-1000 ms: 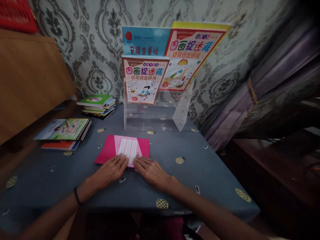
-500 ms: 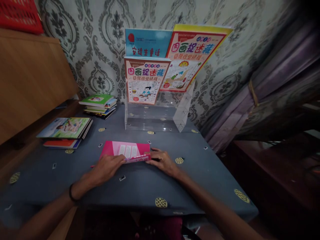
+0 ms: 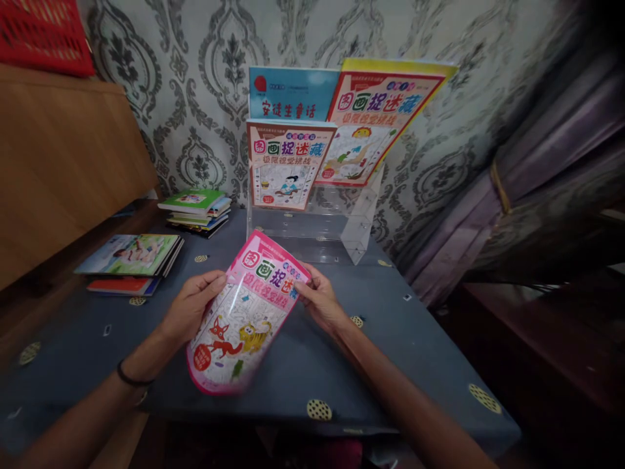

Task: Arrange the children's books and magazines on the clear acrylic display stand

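Note:
A pink children's picture book (image 3: 244,312), its cover showing a fox and a tiger, is held tilted above the table. My left hand (image 3: 193,301) pinches its left edge, the thumb on the cover. At the upper right corner my right hand (image 3: 319,299) grips it with the thumb in front. Behind the book stands a clear acrylic display rack (image 3: 359,225). It bears a brown-edged picture book (image 3: 288,176) in front, a blue book (image 3: 293,91) behind that, and a red picture book (image 3: 374,117) with a yellow one at its back.
On the left of the patterned blue tablecloth (image 3: 381,365) lie two stacks of books, a nearer stack (image 3: 131,257) and a farther stack (image 3: 198,205). A wooden cabinet (image 3: 68,156) with a red basket (image 3: 46,36) on top borders the left. A tied curtain (image 3: 483,215) hangs at right.
The pink book has been raised from low over the table and turned so its front cover faces me. Both hands have shifted their hold to its left edge and upper right corner.

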Motion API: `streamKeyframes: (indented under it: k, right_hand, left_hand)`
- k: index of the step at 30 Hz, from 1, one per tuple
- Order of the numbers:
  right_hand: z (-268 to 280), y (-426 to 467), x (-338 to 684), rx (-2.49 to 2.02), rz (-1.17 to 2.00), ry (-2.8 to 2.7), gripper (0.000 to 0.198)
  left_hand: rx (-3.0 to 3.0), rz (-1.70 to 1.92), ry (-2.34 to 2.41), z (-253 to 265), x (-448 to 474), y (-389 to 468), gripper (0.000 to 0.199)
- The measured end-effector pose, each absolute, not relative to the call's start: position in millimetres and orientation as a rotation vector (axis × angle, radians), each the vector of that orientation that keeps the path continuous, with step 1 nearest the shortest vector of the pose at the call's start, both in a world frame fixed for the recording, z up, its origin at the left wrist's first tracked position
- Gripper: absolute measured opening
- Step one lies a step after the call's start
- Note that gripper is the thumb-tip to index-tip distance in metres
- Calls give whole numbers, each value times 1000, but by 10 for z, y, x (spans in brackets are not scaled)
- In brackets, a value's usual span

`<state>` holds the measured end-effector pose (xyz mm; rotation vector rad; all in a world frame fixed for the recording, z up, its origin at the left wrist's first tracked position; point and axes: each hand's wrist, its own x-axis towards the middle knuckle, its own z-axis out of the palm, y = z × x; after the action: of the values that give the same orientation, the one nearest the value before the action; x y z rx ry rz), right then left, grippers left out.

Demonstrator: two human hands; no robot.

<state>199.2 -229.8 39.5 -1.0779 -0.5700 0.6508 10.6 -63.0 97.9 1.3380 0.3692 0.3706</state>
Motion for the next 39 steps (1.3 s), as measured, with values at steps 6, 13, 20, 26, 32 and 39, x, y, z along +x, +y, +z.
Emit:
streamKeyframes:
  k: [6, 13, 20, 26, 32, 39]
  right_hand:
    - [289, -2149, 2041, -1128, 781, -538, 61]
    - [-101, -1955, 2354, -1566, 624, -820, 60]
    - [160, -1963, 2134, -2224, -117, -1253, 50]
    - [156, -1470, 1523, -1871, 98, -1874, 55]
    - [57, -1253, 1617, -1931, 212, -1838, 71]
    - [41, -1796, 1965, -2071, 162, -1767, 73]
  left_hand:
    - [1336, 456, 544, 526, 70, -523, 42]
    - [2478, 662, 450, 174, 29, -131, 33]
    - [2693, 506, 161, 3, 237, -91, 34]
    - [2713, 550, 121, -88, 193, -74, 37]
    - [2759, 593, 92, -110, 194, -67, 38]
    - [2828, 603, 171, -149, 209, -98, 37]
